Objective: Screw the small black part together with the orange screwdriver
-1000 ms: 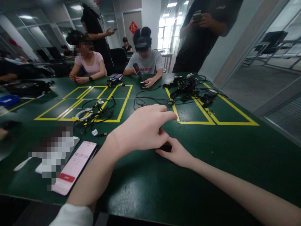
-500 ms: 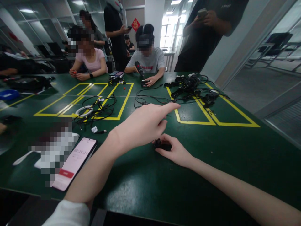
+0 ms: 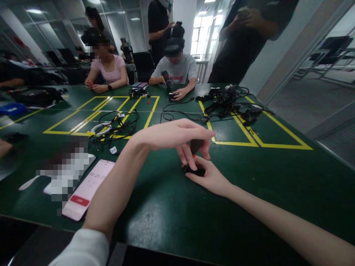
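Note:
My left hand is arched over my right hand, its fingers bent down around a dark-handled tool with a red-orange lower end. Most of that tool is hidden by the fingers, so its kind does not show. Resting on the green table, my right hand grips a small flat black block between thumb and fingers. Some left fingertips reach down to the block or just above it; contact is not clear. The tool's red end is right above the block, partly behind the right fingers.
A lit phone lies by my left forearm. Black cables are coiled beyond it, with a larger cable tangle at the back right. Yellow tape marks the table. Across it a person holds a power drill.
My left hand has rolled, its fingers curling lower over the block, and the dark tool with its red end has come into sight. My right hand keeps its grip. The view has shifted slightly.

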{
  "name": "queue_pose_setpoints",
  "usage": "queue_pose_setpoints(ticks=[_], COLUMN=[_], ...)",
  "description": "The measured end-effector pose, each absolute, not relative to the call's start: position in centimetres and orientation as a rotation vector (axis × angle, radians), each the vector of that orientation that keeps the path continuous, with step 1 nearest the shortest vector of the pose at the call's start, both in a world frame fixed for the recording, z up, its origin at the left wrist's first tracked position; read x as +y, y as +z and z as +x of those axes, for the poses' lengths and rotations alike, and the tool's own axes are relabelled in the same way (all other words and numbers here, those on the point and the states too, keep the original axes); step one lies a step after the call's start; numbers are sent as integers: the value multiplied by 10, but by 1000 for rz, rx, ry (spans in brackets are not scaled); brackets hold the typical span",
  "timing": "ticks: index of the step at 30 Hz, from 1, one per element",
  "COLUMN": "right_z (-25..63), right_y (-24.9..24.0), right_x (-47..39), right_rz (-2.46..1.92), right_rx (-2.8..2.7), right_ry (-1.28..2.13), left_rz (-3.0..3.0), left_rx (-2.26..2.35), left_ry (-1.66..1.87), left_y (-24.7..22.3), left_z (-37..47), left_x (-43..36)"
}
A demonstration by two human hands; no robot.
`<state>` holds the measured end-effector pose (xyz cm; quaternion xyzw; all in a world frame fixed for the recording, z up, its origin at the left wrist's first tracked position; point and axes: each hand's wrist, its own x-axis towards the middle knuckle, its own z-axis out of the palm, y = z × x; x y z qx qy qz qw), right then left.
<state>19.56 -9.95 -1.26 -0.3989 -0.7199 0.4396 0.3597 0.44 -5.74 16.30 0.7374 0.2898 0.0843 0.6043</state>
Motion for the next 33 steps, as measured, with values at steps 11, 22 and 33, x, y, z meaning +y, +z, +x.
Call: queue_pose_setpoints(ticks=[11, 22, 33], right_z=[194, 193, 194], right_y=[-14, -13, -14], right_x=[-98, -98, -99], right_rz=[-1002, -993, -1009], right_rx=[-1832, -1831, -1840], right_ry=[1178, 1171, 1177], left_rz=[1548, 1673, 1612], left_rx=[431, 546, 501], left_ry=[199, 200, 196], left_y=[145, 147, 143], left_z=[-10, -9, -5], left_x=[-24, -22, -21])
